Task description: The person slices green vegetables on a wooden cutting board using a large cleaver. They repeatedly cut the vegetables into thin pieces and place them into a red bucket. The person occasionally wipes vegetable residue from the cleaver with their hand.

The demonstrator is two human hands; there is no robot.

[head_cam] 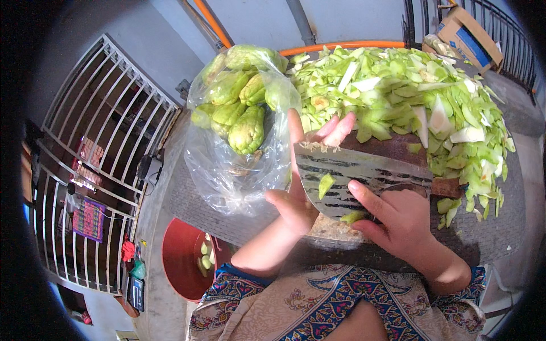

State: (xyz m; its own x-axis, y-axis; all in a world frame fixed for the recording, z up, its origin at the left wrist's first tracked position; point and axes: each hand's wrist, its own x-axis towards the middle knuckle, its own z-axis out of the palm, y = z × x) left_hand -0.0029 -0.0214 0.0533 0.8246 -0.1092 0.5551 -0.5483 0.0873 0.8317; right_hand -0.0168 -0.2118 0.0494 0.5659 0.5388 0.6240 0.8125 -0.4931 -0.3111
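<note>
A broad-bladed cleaver (362, 170) lies flat across the picture's middle, with green scraps stuck to its blade. My right hand (396, 217) is closed on it near the handle, its index finger stretched along the blade. My left hand (298, 204) is at the blade's far left end, fingers apart and partly behind the blade; whether it holds anything there cannot be told. Beneath the cleaver is a wooden chopping board (341, 230). Whole chayotes (247, 132) lie in a clear plastic bag (239, 183) to the left. A large heap of green peelings (396, 93) spreads behind and right of the board.
The round table (196, 213) has a grey woven-look top. A red bucket (183, 264) with pale green pieces inside stands below its left edge. A cardboard box (469, 38) is at the back right. White window bars (98, 170) run along the left wall.
</note>
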